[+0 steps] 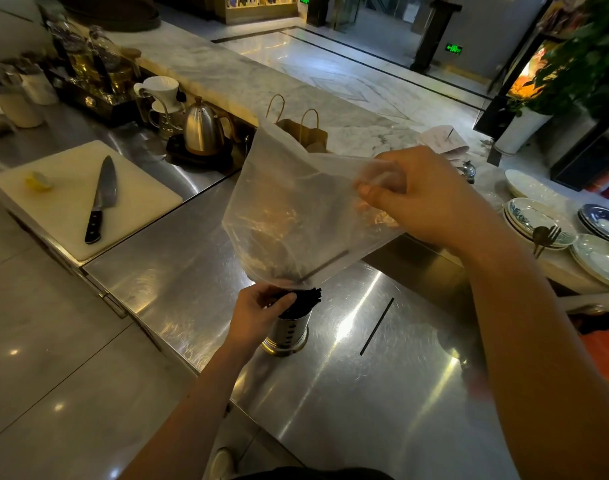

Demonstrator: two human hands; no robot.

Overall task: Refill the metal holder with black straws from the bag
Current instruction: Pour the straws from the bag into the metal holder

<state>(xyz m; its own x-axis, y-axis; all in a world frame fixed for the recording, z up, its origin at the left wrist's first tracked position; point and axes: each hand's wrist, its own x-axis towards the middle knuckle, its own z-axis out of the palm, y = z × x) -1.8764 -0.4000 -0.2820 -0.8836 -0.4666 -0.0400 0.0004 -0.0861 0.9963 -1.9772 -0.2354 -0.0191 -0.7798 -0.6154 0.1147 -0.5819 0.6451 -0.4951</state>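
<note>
A slotted metal holder (289, 332) stands upright on the steel counter (192, 265), with black straws (305, 301) sticking out of its top. My left hand (258, 311) is wrapped around the straws and the holder's rim. A clear plastic bag (296, 209) hangs mouth-down right over the holder; my right hand (431, 199) pinches its upper corner and lifts it. One straw (325, 265) still lies slanted inside the bag near its mouth. Another loose black straw (377, 325) lies flat on the counter to the right of the holder.
A white cutting board (133, 199) with a knife (100, 202) and a lemon piece (39, 181) lies at the left. A kettle (202, 128), pour-over drippers and a paper bag (301, 131) stand behind. Stacked plates (538, 220) sit at the right.
</note>
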